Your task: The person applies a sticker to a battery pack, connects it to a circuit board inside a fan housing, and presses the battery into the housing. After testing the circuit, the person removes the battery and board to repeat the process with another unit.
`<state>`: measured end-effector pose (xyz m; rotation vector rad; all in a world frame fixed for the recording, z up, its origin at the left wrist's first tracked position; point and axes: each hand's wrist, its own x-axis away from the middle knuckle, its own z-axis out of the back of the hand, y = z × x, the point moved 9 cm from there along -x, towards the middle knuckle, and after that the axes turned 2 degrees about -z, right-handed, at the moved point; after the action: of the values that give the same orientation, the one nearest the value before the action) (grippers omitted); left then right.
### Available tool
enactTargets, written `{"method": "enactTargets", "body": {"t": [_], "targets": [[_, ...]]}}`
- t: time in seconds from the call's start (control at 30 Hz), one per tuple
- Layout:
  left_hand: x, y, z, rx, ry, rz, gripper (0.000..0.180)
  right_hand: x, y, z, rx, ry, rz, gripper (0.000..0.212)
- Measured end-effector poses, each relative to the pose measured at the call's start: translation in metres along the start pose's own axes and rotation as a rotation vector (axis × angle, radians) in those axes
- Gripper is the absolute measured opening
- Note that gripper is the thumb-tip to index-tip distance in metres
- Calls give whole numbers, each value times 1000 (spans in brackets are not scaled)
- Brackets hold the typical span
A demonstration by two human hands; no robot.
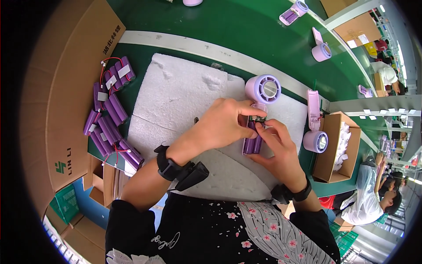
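Note:
A lilac handheld fan [263, 89] lies on a white foam sheet [176, 88], its round head pointing away from me and its handle open toward me. Inside the handle sit purple battery cells [252, 145] and a small dark circuit board [257, 119]. My left hand [224, 121] grips the upper part of the handle, thumb and fingers closed beside the board. From the right, my right hand [279, 152] holds the handle, with a fingertip pressed near the board and the thumb by the lower end. The fingers partly hide the board and cells.
Several wired purple battery packs [110, 112] lie at the left beside a tall cardboard box [83, 92]. To the right are another open fan [315, 141] and a carton of white pieces [327, 165]. More fans [321, 52] lie on the green belt [246, 31] beyond a pale rail.

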<state>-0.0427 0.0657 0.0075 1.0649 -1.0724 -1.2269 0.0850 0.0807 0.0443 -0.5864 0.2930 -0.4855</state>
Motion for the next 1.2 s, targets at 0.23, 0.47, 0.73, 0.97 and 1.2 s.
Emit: {"method": "enactTargets", "body": {"t": [0.23, 0.47, 0.73, 0.97, 1.2], "targets": [[1, 10, 1, -88, 69, -130, 54, -8, -2, 1, 21, -13, 21, 71], [4, 27, 34, -260, 393, -216, 59, -68, 39, 45, 296, 386, -128, 54], [3, 16, 29, -317, 383, -285, 46, -185, 109, 181, 682, 406, -268, 62], [-6, 13, 12, -271, 357, -320, 35, -157, 395, 197, 617, 96, -754, 94], [-14, 16, -2, -249, 254, -254, 32, -133, 399, 259, 509, 261, -1030, 69]]}}
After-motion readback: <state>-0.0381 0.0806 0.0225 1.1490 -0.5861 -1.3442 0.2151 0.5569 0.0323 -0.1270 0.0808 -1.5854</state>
